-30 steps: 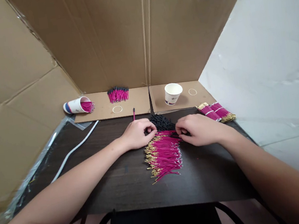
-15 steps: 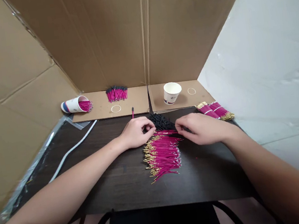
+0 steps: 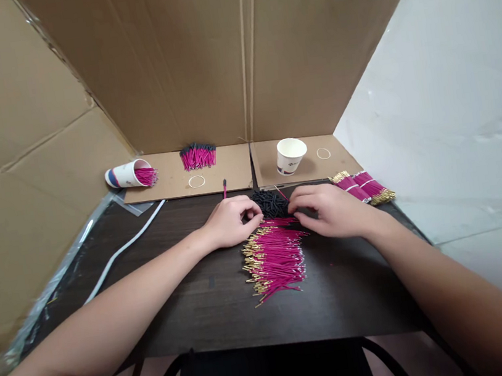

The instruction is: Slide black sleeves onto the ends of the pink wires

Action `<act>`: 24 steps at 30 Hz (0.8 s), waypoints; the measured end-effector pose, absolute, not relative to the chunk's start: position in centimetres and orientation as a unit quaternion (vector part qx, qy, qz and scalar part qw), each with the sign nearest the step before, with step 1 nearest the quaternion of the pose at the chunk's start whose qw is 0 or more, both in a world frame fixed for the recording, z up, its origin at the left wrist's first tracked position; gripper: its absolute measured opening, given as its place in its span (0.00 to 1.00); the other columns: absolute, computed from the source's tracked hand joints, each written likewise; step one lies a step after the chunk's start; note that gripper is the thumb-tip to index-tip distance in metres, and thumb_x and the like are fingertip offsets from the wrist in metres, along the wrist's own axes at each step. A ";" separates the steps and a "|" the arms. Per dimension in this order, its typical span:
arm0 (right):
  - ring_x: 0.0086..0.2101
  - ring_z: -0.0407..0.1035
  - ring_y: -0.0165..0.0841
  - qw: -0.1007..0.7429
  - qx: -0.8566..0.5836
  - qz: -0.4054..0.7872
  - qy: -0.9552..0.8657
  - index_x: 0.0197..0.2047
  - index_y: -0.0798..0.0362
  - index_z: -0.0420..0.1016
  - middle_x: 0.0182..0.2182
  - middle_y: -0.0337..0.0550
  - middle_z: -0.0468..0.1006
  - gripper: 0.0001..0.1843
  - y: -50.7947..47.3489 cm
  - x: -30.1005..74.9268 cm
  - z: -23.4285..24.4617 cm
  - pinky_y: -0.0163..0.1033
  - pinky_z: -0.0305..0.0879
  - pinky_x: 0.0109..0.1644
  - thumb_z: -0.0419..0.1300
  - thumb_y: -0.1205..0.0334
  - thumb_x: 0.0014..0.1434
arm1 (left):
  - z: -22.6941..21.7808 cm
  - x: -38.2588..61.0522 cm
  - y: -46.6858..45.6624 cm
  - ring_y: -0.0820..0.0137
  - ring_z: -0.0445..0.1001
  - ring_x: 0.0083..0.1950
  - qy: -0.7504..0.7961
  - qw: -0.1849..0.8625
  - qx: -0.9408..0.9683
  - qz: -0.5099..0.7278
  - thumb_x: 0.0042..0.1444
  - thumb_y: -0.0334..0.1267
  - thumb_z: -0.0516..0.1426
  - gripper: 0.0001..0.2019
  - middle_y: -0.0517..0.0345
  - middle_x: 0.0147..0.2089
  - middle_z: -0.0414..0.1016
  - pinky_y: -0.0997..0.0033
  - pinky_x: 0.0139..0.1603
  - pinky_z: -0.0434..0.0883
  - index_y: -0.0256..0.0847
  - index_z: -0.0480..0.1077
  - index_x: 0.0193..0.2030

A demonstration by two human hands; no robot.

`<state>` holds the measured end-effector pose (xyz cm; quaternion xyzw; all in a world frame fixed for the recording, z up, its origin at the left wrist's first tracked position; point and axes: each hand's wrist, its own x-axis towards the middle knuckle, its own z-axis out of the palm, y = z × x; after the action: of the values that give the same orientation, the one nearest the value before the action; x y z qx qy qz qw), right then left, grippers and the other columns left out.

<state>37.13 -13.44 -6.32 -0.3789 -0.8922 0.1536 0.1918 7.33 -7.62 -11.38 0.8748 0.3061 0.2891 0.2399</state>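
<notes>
My left hand [image 3: 235, 220] rests at the left edge of a heap of small black caps [image 3: 271, 204], thumb and forefinger pinched; what they hold, if anything, is too small to make out. Across the heap, my right hand [image 3: 323, 207] is closed on a thin pink wire [image 3: 282, 194], whose pale tip slants up and left above the fingers. Below both hands lies a spread pile of pink wires [image 3: 279, 258], gold ends left, silvery ends right. A pink wire with a black cap [image 3: 225, 188] shows just behind my left hand; its lower end is hidden.
On the cardboard strip [image 3: 235, 178] lie a row of black-capped pink wires [image 3: 199, 157], a tipped paper cup [image 3: 123, 175] with pink wires and two pale rings. An upright paper cup [image 3: 291, 156] stands right of centre. Banded wire bundles [image 3: 362, 187] lie far right, a white cable [image 3: 124, 249] left.
My right hand has shifted slightly up and left to the black caps, and a pink wire now sticks up from its fingers. My left hand has stayed nearly still.
</notes>
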 end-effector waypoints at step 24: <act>0.36 0.69 0.37 0.030 -0.398 0.002 -0.917 0.39 0.57 0.80 0.39 0.49 0.79 0.13 -14.0 34.9 -7.2 0.45 0.53 0.37 0.57 0.65 0.75 | -11.2 7.4 -7.6 0.70 0.74 0.34 0.308 0.239 0.876 0.285 0.67 0.38 0.64 0.07 0.56 0.35 0.81 0.68 0.37 0.70 0.40 0.84 0.39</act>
<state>34.93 -14.01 -7.25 -0.3985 -0.9167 0.0016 0.0300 7.39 -7.60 -11.17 0.8757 0.3080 0.2846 0.2392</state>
